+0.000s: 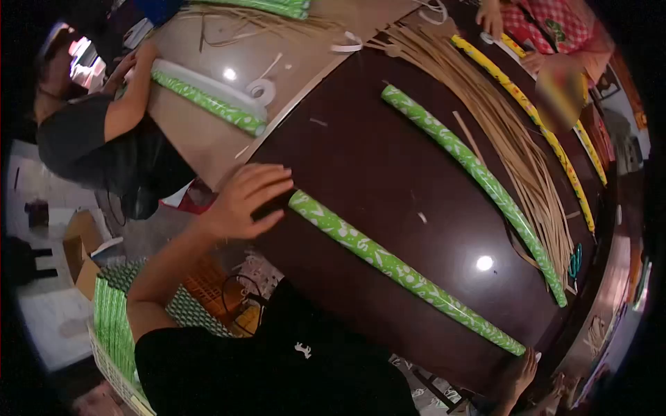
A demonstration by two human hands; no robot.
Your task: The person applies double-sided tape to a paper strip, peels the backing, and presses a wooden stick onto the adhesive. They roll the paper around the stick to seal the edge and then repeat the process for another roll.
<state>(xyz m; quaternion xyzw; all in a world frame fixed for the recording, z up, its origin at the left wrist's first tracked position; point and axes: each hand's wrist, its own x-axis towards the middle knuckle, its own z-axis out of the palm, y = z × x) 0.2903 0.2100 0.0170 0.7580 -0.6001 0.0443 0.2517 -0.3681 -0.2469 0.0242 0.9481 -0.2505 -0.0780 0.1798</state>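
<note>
A long green roll with a white leaf pattern [388,262] lies slantwise on the dark table [333,145]. At its upper left end is my left hand [253,201], open, with its fingers spread beside the tip. My right hand [524,378] is at the lower right end, fingers pressed together against the tip, where a small white spot shows; what they hold, if anything, cannot be made out. Farther across lies a second green roll [479,173], which neither of my hands touches.
Brown strips [506,139], teal scissors [575,262] and yellow rolls [534,114] lie at the right. A person in red check [548,28] handles a yellow roll. Upper left, another person [97,132] is at a green roll [201,100] near white tape [261,91].
</note>
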